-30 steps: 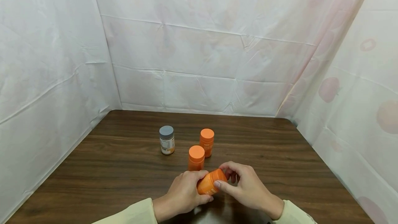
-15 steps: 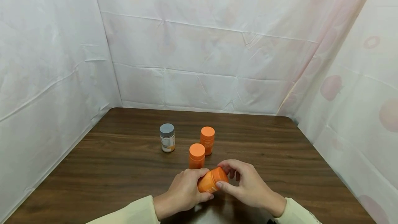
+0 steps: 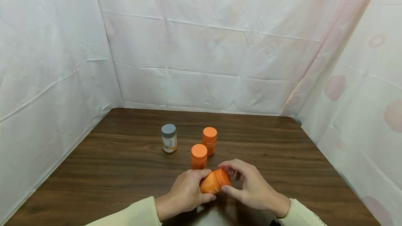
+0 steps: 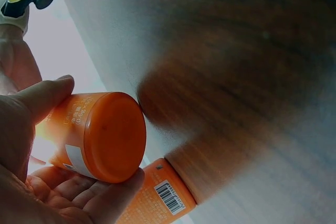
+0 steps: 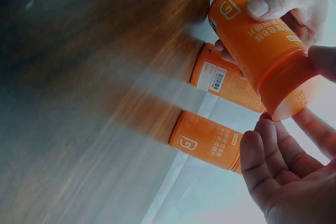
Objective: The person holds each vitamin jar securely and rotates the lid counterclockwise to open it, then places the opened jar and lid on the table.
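Note:
My left hand (image 3: 185, 191) grips an orange supplement bottle (image 4: 79, 124) around its body, thumb on one side and fingers on the other. The bottle is tilted over the table, its orange cap (image 3: 223, 177) pointing right and its round base facing the left wrist camera. At the cap, my right hand (image 3: 251, 189) has its thumb on the near side and its index finger on the far side. The right wrist view shows these fingertips at the cap's edge, with the other fingers (image 5: 260, 156) loosely bent beside it. White lettering marks the bottle's side.
Two more orange bottles stand upright, a nearer one (image 3: 199, 158) just behind my left hand and a farther one (image 3: 209, 142). Left of them is a white bottle with a grey cap (image 3: 169, 138). White sheeting (image 3: 201, 44) surrounds the dark wooden table (image 3: 125, 170).
My right thumb and index finger have shifted slightly around the cap, the thumb toward me. The left hand keeps its hold on the bottle. The standing bottles have stayed put.

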Demonstrator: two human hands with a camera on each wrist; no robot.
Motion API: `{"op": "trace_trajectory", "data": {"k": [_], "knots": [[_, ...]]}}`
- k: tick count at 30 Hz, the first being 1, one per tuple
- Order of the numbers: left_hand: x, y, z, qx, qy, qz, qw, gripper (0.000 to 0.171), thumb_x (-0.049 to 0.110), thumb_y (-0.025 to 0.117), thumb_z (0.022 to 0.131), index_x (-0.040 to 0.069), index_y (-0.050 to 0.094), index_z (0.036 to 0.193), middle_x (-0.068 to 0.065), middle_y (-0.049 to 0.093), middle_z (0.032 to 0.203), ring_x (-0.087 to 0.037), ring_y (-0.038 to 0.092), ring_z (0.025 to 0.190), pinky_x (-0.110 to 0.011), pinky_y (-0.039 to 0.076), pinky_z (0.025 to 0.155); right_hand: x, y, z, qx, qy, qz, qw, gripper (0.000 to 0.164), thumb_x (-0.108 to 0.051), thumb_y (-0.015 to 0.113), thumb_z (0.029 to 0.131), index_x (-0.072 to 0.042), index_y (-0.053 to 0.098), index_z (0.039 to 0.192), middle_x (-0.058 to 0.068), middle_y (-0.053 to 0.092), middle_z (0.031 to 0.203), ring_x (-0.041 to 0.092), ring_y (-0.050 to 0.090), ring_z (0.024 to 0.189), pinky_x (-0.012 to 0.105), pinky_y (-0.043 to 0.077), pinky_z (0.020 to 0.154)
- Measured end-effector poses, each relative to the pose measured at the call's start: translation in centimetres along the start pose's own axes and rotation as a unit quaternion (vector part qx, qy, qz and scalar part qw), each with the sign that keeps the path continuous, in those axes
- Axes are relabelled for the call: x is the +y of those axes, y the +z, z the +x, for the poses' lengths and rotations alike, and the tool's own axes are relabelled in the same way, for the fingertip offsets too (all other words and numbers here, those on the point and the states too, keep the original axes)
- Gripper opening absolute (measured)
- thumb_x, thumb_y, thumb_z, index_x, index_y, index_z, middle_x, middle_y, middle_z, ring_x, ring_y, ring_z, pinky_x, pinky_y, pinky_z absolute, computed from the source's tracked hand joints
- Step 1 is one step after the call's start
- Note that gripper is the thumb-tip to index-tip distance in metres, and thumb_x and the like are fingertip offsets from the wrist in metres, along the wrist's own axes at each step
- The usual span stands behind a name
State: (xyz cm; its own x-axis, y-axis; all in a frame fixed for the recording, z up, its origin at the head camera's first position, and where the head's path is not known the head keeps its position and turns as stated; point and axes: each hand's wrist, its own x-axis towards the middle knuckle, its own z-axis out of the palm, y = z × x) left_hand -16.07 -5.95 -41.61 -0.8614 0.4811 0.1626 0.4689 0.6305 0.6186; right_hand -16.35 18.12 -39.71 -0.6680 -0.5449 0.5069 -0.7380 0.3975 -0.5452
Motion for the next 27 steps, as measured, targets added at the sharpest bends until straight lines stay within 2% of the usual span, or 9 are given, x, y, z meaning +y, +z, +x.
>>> {"op": "trace_trajectory", "data": {"k": [5,7,11,16,20,23,27], "knots": [[0.01,-0.03,-0.04,0.002,0.003,0.004,1.0,0.042,0.035,0.092,0.076,0.03,0.068,0.11,0.02,0.059,0.084,-0.002,0.054,0.068,-0.026,0.045,0.062,0.03,-0.2,0.03,-0.017,-0.02,0.008,1.0,0.053,-0.013,0.088,0.082,-0.019,0.064,0.129,-0.009,0.065,0.116,0.014,0.06,0.094,0.029,0.052,0.076],[0.03,-0.05,-0.06,0.004,0.003,0.004,1.0,0.042,0.035,0.092,0.076,0.029,0.069,0.11,0.02,0.059,0.085,-0.002,0.054,0.069,-0.026,0.044,0.063,0.04,-0.26,0.02,-0.024,-0.021,0.005,0.999,0.058,-0.009,0.088,0.08,-0.021,0.063,0.131,-0.008,0.064,0.124,0.012,0.06,0.101,0.03,0.052,0.079],[0.05,-0.06,-0.09,0.004,0.004,0.002,1.0,0.043,0.034,0.092,0.076,0.029,0.069,0.111,0.02,0.059,0.086,-0.001,0.054,0.07,-0.026,0.045,0.064,0.02,-0.31,0.01,-0.028,-0.026,-0.006,0.999,0.067,-0.002,0.088,0.076,-0.026,0.062,0.133,-0.008,0.062,0.129,0.012,0.058,0.11,0.032,0.053,0.082],[0.06,-0.12,-0.13,-0.001,0.001,-0.007,1.0,0.04,0.034,0.092,0.076,0.031,0.068,0.108,0.02,0.058,0.083,-0.002,0.054,0.068,-0.026,0.044,0.062,-0.17,-0.23,0.06,-0.014,-0.038,-0.015,0.999,0.068,-0.011,0.089,0.079,-0.025,0.058,0.138,-0.007,0.06,0.13,0.013,0.059,0.109,0.031,0.052,0.082],[0.05,-0.12,-0.13,-0.003,0.002,-0.01,0.9999,0.039,0.033,0.092,0.077,0.031,0.068,0.107,0.02,0.058,0.083,-0.002,0.053,0.067,-0.025,0.045,0.062,-0.41,-0.08,0.13,0.008,-0.012,-0.019,1.0,0.054,-0.027,0.085,0.086,-0.025,0.059,0.134,-0.009,0.063,0.121,0.01,0.059,0.1,0.029,0.051,0.08],[0.04,-0.11,-0.12,-0.002,0.002,-0.011,0.9999,0.04,0.033,0.092,0.077,0.03,0.068,0.109,0.02,0.059,0.084,-0.002,0.054,0.068,-0.025,0.045,0.063,-0.47,0.04,0.2,0.022,0.028,-0.024,0.999,0.044,-0.033,0.082,0.089,-0.026,0.063,0.128,-0.011,0.065,0.11,0.008,0.058,0.091,0.028,0.051,0.075],[0.05,-0.13,-0.14,-0.002,0.003,-0.013,0.9999,0.041,0.033,0.092,0.077,0.03,0.068,0.109,0.02,0.06,0.086,-0.001,0.055,0.07,-0.025,0.046,0.065,-0.43,0.16,0.23,0.024,0.082,-0.027,0.996,0.034,-0.038,0.079,0.091,-0.025,0.066,0.119,-0.011,0.066,0.098,0.012,0.059,0.082,0.03,0.051,0.069]]}}
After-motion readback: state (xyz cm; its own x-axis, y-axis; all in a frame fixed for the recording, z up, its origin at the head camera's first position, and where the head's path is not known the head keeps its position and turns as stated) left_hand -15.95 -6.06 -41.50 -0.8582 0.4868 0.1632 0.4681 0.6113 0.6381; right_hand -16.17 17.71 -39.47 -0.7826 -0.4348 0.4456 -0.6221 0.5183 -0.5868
